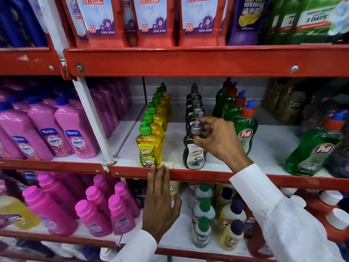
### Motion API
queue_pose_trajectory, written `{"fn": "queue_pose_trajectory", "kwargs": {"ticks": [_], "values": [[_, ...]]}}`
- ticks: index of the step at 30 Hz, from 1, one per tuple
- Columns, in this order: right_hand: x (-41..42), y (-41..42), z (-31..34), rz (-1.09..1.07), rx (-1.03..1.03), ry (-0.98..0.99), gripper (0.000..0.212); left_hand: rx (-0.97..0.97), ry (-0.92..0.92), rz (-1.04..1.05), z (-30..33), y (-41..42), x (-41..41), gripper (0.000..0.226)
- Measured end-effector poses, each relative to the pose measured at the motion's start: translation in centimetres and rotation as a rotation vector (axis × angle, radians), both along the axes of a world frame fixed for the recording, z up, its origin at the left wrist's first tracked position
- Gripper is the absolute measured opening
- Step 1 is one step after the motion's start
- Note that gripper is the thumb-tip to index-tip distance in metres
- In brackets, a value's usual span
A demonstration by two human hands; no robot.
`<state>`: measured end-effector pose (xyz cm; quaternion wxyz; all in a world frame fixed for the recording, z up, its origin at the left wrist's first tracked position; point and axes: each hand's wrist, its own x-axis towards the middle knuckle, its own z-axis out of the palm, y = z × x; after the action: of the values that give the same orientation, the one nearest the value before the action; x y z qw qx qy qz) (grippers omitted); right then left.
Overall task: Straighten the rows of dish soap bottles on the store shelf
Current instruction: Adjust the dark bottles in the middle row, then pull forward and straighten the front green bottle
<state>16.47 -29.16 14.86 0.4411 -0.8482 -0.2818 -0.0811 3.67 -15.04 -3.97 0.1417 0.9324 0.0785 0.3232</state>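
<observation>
At the frame's centre, the right hand (215, 140) pinched the neck of the front dark bottle (194, 150); the left hand (160, 201) rested flat and empty on the shelf edge (207, 176). A hard push could topple the row behind.

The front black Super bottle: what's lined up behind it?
Behind the front black bottle, gripped at the neck by the right hand, a row of matching grey-capped bottles runs to the shelf back. Only their caps and shoulders show; their labels are covered.
</observation>
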Motion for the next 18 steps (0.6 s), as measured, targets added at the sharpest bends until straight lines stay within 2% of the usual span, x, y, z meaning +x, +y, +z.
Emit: {"fn": "queue_pose_trajectory", "kwargs": {"ticks": [4, 8, 10, 13, 18], "values": [[-1.1, -2.5, -1.5, -0.04, 0.081, -0.037, 0.053, 0.072, 0.042, -0.064, 1.0, -1.1, 1.4, 0.073], [-2.7, -6.4, -6.7, -0.325, 0.363, -0.183, 0.047, 0.101, 0.063, -0.052, 1.7, -2.4, 2.4, 0.072], [-2.5, -8.2, -9.2, -0.483, 0.467, -0.234, 0.058, 0.139, 0.087, -0.01, 1.7, -2.9, 2.7, 0.07], [-0.9, -10.6, -11.1, -0.721, 0.495, -0.222, 0.078, 0.221, 0.16, 0.058, 1.4, -3.5, 3.2, 0.071], [2.6, -13.4, -11.1, -0.883, 0.492, -0.194, 0.093, 0.233, 0.154, 0.078, 1.4, -3.6, 3.4, 0.073]]}}
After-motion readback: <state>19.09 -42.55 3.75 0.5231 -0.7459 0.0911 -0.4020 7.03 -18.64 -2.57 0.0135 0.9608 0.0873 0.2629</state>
